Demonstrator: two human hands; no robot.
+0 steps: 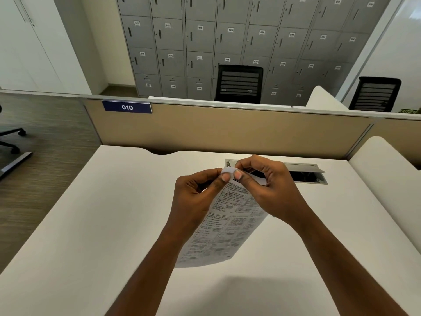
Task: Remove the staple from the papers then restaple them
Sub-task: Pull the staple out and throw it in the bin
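Printed papers [224, 229] hang in the air above the white desk [91, 224], tilted with their top corner uppermost. My left hand [196, 197] pinches that top corner from the left, thumb on the front. My right hand [266, 188] pinches the same corner from the right, thumb and fingertips meeting at the paper's folded tip. The staple itself is hidden under my fingers. No stapler is in view.
An open grey cable tray [305, 173] is set into the desk behind my hands. A beige partition [227, 133] with a blue "010" sign [127, 107] closes the desk's far edge. Black chairs [238, 84] and grey lockers [227, 37] stand beyond.
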